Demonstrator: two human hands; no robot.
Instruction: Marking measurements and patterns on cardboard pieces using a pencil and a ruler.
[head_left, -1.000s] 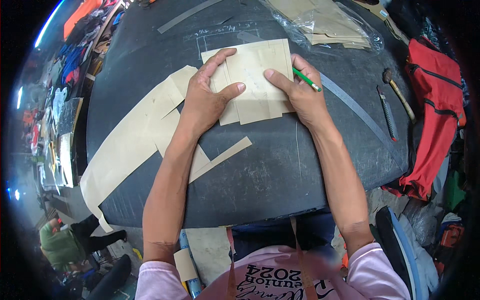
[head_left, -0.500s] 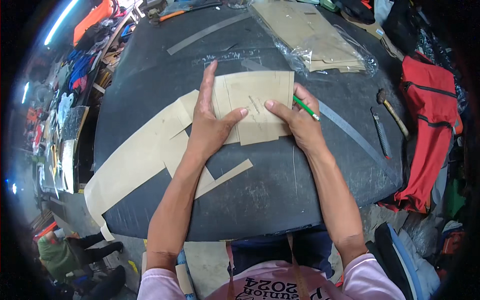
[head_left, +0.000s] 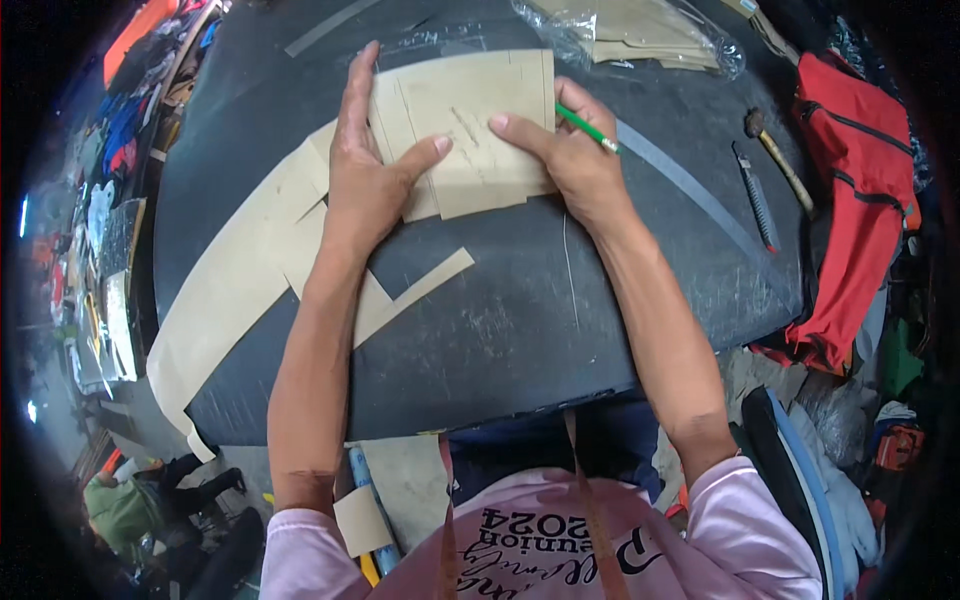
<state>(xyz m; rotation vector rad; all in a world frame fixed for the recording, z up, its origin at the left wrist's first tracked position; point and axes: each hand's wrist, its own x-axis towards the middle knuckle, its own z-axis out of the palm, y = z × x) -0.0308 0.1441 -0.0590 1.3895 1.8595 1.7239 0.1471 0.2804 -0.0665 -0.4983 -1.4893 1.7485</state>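
My left hand (head_left: 372,180) and my right hand (head_left: 578,150) hold a tan paper pattern piece (head_left: 478,100) between them over the dark table. Both thumbs press on its pencil-marked face. The left fingers stretch up along its left edge, and the right fingers go behind the right edge. A green pencil (head_left: 588,128) is also tucked in my right hand, its eraser end pointing out to the right. Beneath and beside my left forearm lies a large curved tan paper pattern (head_left: 235,265). A narrow paper strip (head_left: 435,282) sticks out to the right of that arm.
On the table (head_left: 480,365) lie a curved metal ruler (head_left: 690,190), a utility knife (head_left: 755,200) and a hammer (head_left: 780,160). Plastic-wrapped tan sheets (head_left: 650,40) are at the back. A red zippered fabric item (head_left: 855,180) hangs at the right edge. Another person (head_left: 140,505) is low at left.
The whole view has shifted, so table, hands and paper appear higher and further left. Both hands keep the same hold on the pattern piece, and the pencil stays in my right hand.
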